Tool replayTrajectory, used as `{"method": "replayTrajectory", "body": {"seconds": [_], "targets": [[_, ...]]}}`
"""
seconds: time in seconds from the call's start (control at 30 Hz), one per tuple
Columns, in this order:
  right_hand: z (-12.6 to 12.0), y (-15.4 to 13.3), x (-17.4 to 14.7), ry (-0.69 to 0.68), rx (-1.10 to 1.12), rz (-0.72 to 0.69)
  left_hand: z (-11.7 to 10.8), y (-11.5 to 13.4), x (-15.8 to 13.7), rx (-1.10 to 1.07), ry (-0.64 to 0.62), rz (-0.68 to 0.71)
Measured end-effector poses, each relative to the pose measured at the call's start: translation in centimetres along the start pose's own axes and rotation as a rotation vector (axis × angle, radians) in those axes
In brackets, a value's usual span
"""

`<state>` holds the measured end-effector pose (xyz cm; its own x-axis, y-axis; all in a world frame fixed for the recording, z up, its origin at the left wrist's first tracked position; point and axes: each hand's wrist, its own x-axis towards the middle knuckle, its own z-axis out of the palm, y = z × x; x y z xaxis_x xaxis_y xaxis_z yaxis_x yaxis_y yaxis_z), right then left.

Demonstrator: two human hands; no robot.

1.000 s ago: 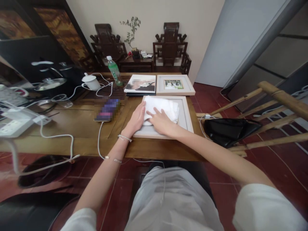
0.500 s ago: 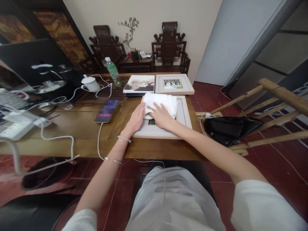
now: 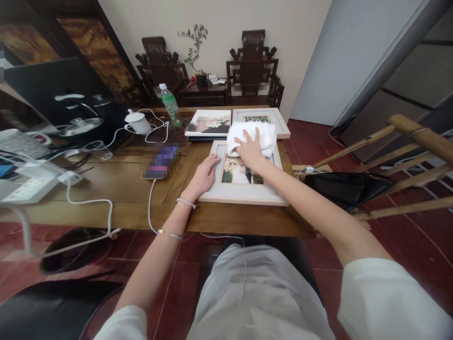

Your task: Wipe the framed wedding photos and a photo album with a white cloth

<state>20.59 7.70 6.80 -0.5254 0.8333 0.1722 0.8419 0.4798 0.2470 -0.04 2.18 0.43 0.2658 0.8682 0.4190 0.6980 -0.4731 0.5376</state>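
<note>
Right hand [image 3: 249, 150] splayed on a white cloth [image 3: 269, 136] over the picture frame [image 3: 244, 194], left hand [image 3: 206, 174] loosely open on its left side, probably so it doesn't skid on the bench [image 3: 230, 219].

Fluffy cloth [image 3: 267, 137], pale wooden picture frame [image 3: 244, 203], polished table [image 3: 247, 221].
Under your right hand [image 3: 252, 147]: cloth white, matt, fuzzy like terry. Frame before you: light wood edge, smooth; inner border pale, matt, paper or fabric, can't tell which. Your table: brown wood, satin sheen. Bottle [image 3: 170, 106]: clear plastic, shiny. Lidded cup [image 3: 137, 123]: white, smooth, glazed like porcelain. Power strip [image 3: 30, 186] to your left: smooth white plastic. Chair [image 3: 252, 71] by the wall: dark carved wood, polished. Bag [image 3: 345, 189] at your right: black, glossy, leather or plastic. Floor tiles [image 3: 325, 293]: red, hard, shiny. Shirt [image 3: 256, 293] you wear: pale, soft, matt cloth.
</note>
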Motion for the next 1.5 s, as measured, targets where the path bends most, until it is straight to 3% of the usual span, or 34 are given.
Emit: {"method": "replayTrajectory", "body": {"seconds": [0.2,0.3,0.47,0.77,0.9,1.2,1.33,1.5], "targets": [[-0.4,5.6,-3.2,-0.094,-0.029,0.159,0.2,-0.1,0.0,-0.019,0.000,0.001],[-0.8,6.9,-4.3,-0.140,-0.065,0.188,0.3,-0.2,0.1,-0.023,0.000,0.000],[-1.4,5.8,-6.2,-0.166,-0.072,0.092,0.2,-0.1,0.1,-0.028,0.006,0.002],[-4.7,3.5,-13.5,-0.252,-0.016,-0.123,0.4,0.0,0.1,-0.040,0.007,-0.001],[-4.7,3.8,-13.1,-0.213,0.010,-0.063,0.5,-0.2,0.1,-0.038,0.013,0.012],[-2.4,7.0,-8.0,-0.124,-0.021,0.053,0.5,-0.8,0.1,-0.034,0.016,0.040],[-2.0,6.6,-8.9,-0.123,-0.072,-0.045,0.6,-0.9,0.2,-0.029,0.017,0.045],[-2.8,4.6,-12.7,-0.156,-0.089,-0.105,0.7,-0.9,0.2,-0.012,0.019,0.044]]}}
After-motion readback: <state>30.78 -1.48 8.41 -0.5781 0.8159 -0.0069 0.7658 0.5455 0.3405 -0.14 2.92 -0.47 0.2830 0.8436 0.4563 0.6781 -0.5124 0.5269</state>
